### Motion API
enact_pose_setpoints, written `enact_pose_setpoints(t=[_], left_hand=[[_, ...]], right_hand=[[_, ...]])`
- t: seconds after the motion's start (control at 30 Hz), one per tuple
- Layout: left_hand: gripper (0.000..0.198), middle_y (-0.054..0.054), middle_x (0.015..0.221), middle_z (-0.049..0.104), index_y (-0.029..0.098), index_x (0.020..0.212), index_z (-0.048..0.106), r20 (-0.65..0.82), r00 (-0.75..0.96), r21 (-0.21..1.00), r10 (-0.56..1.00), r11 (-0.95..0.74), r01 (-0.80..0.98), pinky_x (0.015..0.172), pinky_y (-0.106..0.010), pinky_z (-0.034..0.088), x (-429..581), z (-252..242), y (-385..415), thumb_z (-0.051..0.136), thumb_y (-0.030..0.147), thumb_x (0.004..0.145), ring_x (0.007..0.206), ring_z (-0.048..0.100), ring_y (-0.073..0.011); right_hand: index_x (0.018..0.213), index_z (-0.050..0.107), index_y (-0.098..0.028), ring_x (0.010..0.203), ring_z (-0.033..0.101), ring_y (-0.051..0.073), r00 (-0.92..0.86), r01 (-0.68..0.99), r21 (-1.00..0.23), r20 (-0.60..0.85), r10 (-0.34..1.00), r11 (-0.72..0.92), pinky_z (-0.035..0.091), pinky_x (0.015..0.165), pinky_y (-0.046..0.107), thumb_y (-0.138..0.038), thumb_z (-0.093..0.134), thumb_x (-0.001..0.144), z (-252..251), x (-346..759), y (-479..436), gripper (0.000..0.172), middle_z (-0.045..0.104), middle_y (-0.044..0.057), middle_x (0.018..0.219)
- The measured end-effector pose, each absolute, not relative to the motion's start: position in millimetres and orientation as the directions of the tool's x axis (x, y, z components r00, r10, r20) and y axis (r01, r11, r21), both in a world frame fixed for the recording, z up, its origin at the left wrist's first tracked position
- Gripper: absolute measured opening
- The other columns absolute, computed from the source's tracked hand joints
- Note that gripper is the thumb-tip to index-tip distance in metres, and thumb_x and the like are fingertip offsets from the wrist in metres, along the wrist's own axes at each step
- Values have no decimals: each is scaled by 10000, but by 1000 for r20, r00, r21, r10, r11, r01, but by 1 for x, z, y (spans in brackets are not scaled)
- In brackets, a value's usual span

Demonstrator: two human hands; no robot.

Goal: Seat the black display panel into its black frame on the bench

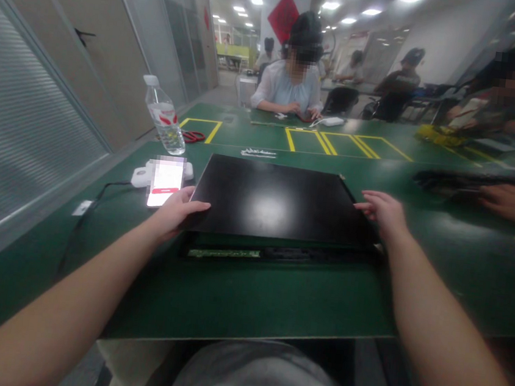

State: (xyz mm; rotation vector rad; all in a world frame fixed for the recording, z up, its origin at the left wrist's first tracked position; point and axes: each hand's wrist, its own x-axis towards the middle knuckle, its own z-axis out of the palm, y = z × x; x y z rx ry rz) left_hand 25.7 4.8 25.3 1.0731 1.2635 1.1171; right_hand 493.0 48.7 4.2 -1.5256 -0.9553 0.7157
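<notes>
A flat black display panel (248, 198) lies over the table in front of me, a ceiling light mirrored in its surface. My left hand (179, 212) grips its left edge, thumb on top and the other fingers tucked underneath. At the right edge is my right hand (384, 215), fingers stretched out beside the panel; whether they touch it is hard to tell. Below the panel's near edge shows a dark frame (319, 256) with a green circuit board (223, 254) along its left part. The rest of that frame is hidden under the panel.
A lit phone (167, 180) rests by a white power strip (140, 177) at left. Behind stand a water bottle (166, 119) and red-handled scissors (194, 137). Small white pieces (259, 153) lie beyond the panel. A co-worker's hand (512, 201) is at right; another person (292, 80) sits opposite.
</notes>
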Motion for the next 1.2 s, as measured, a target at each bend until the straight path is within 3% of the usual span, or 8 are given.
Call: enact_pose_setpoints(t=[0.43, 0.93, 1.2], left_hand=[[478, -55, 856, 816, 167, 997, 693, -216, 14, 976, 976, 216, 9, 681, -321, 606, 22, 21, 7, 901, 220, 570, 783, 787, -259], [508, -115, 1002, 836, 153, 1085, 711, -257, 41, 966, 965, 258, -25, 696, -341, 642, 26, 27, 4, 910, 184, 619, 879, 815, -297], [436, -107, 982, 841, 160, 1058, 719, -275, 48, 961, 960, 276, -15, 673, -308, 639, 24, 25, 7, 888, 179, 657, 881, 817, -280]], right_hand=[[816, 717, -196, 493, 548, 134, 510, 215, -970, 9, 860, -117, 384, 467, 234, -259, 738, 780, 4, 492, 51, 76, 719, 51, 609], [726, 712, -193, 515, 553, 139, 520, 259, -960, 49, 853, -102, 370, 449, 233, -285, 726, 670, 5, 490, 50, 109, 714, 68, 609], [703, 721, -197, 565, 557, 149, 515, 304, -946, 68, 854, -108, 405, 521, 259, -286, 730, 648, 5, 490, 48, 106, 724, 65, 634]])
